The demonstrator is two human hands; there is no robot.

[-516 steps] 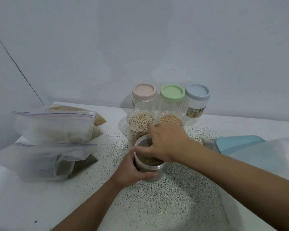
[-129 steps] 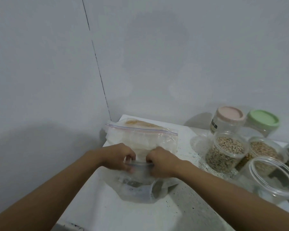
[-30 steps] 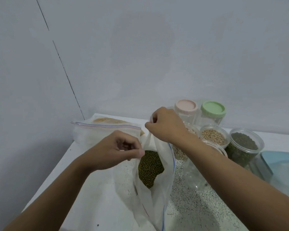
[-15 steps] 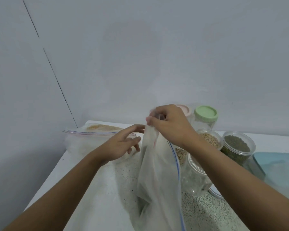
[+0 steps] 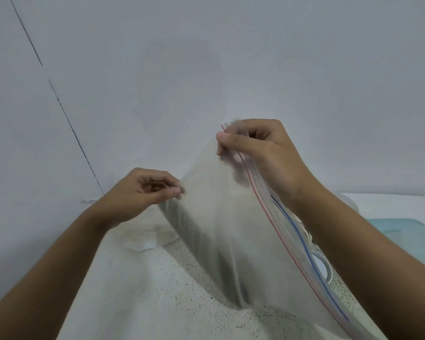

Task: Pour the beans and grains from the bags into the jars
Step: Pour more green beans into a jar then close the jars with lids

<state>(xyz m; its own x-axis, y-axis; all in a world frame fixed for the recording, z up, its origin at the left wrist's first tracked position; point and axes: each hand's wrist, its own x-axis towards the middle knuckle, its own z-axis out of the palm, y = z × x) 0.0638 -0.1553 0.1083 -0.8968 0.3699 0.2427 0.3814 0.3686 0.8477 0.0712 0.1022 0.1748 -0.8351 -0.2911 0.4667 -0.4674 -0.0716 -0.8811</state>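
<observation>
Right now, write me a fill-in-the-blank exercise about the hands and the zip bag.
1. The clear zip bag is pinched by ____ hands.
2. The right hand holds it ____ than the left hand.
3. Its zip strip carries a red line and a ____ line.
Missing words: two; higher; blue.

I can read no words, brand, number or sign here. The zip bag is marked only by a red and a blue stripe along its mouth. Any print on its blurred plastic is beyond telling.
</observation>
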